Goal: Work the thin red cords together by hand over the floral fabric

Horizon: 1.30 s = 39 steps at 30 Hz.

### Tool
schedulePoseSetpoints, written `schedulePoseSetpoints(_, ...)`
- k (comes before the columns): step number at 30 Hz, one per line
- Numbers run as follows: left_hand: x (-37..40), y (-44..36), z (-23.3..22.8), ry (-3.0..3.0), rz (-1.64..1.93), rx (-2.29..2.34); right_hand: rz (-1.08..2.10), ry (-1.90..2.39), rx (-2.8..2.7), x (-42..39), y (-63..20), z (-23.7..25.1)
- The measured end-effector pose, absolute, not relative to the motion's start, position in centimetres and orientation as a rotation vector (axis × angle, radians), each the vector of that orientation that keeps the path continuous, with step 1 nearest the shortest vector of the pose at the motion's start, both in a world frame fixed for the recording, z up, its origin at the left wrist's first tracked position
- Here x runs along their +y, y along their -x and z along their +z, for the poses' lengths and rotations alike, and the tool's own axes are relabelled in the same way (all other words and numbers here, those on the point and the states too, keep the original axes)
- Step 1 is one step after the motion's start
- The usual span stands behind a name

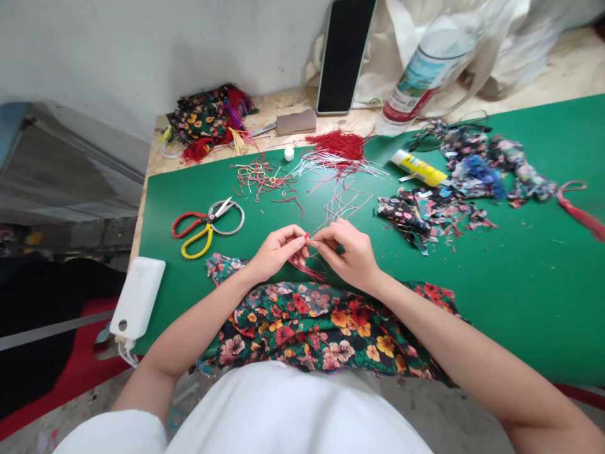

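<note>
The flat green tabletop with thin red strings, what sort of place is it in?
Probably a craft workspace: the green tabletop bears metal scissors with red and yellow handles, a heap of thin red strings and scraps of dark floral cloth.

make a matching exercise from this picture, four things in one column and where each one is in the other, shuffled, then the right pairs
1. small bunch of thin red strands
2. scissors with red and yellow handles
3. white rectangular power bank
4. flat black-screened phone

A. propped upright beyond the smooth green mat
B. at the mat's left edge, with a white cable at its near end
C. at the fingers of the bare left hand and right hand
D. lying on the mat, left of the hands

Right pairs: 1-C, 2-D, 3-B, 4-A
</note>
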<state>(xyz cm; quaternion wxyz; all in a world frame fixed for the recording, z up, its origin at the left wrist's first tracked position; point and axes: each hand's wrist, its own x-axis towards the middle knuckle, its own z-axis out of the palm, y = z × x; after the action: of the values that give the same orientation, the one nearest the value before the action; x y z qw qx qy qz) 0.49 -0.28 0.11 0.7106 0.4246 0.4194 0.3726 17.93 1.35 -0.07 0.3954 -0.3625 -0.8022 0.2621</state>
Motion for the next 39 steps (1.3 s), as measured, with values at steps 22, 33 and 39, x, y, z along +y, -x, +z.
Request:
schedulePoseSetpoints(22, -0.19, -0.33, 0.25, -0.981, 0.765, 0.950, 0.626, 0.963, -2.036, 1.29, -17.88, -0.13)
schedulePoseSetpoints(33, -0.23, -0.36, 0.49, -1.002, 0.754, 0.953, 0.627, 0.912, -2.042, 1.28, -17.92, -0.18)
schedulePoseSetpoints(39, -0.25, -0.37, 0.37, -1.009, 0.769, 0.940, 0.672, 0.937, -2.038, 1.29, -18.05, -0.17)
